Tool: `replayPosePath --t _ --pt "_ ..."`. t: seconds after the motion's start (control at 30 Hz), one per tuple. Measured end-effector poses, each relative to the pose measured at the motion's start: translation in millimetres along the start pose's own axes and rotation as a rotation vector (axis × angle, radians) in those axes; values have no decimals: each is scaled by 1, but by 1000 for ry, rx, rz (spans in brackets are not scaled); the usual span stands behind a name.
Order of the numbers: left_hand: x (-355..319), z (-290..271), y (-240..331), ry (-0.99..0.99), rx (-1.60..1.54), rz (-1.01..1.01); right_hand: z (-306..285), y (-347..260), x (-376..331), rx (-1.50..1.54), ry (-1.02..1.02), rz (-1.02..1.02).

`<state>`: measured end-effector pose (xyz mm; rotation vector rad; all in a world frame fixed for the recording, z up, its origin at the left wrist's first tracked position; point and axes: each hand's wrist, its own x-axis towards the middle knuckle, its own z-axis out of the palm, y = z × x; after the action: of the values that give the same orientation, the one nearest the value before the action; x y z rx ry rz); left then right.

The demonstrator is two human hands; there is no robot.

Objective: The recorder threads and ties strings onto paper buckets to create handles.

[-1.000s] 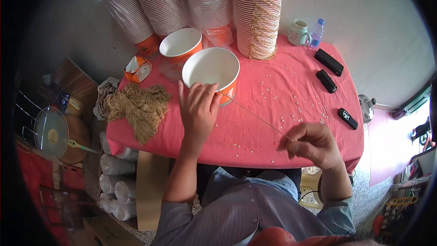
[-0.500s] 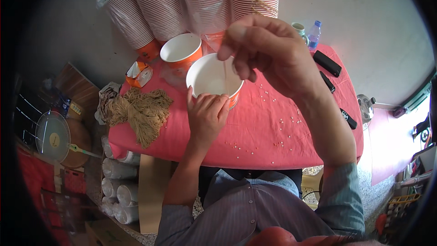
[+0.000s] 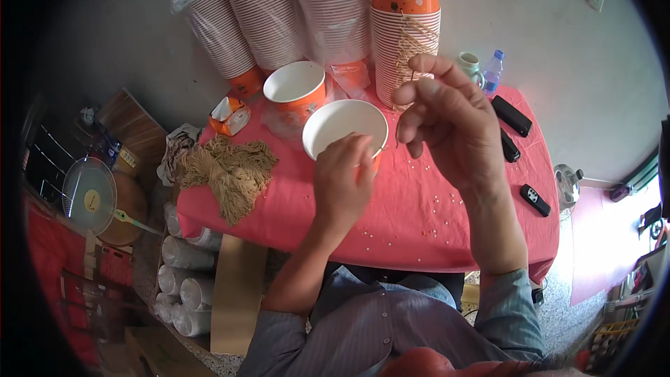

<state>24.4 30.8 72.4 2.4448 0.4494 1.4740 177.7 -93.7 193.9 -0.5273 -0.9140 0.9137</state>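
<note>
A white-lined orange paper bucket stands in front of me. My left hand is at its near rim, fingers bent together. What those fingers hold, if anything, I cannot make out. My right hand is raised to the right of the bucket, thumb and fingers pinched round a thin thread. Only short bits of the thread show, so its full length is hidden. A hank of tan string lies on the table to the left. Small pale beads are scattered to the right.
Tall stacks of paper buckets in plastic line the wall, beside a second open bucket. An orange tissue pack lies left. Toward the right are a mug, a bottle, black cases and a remote.
My right hand has moved right, away from above the bucket, its fingers curling more. My left hand has turned, its fingers drawn together at the rim. The whole view has shifted slightly.
</note>
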Motion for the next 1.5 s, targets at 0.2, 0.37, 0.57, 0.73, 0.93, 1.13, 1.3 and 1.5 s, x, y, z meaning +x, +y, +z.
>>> replayPosePath --t 0.2,0.37,0.57,0.73,0.93,1.13,1.3,1.5 --pt "27 -48 16 -50 -499 -406 -20 24 7 -110 14 170" --pt "37 -44 26 -183 -743 -401 -25 30 10 -190 -32 225" --pt "39 -34 25 -266 -855 -476 -28 34 14 -187 -38 227" --pt "23 -44 15 -299 -670 -575 -35 33 17 -188 -15 199" --pt "23 -59 7 -185 -443 -499 -41 36 20 -313 15 211" --pt "47 -88 1 -228 -82 -285 -54 36 17 -1626 149 -81" --pt "77 -91 17 -288 -66 -128 -31 36 9 -962 -158 -156" --pt "86 -82 18 -352 -104 77 -28 51 13 -582 -189 235"
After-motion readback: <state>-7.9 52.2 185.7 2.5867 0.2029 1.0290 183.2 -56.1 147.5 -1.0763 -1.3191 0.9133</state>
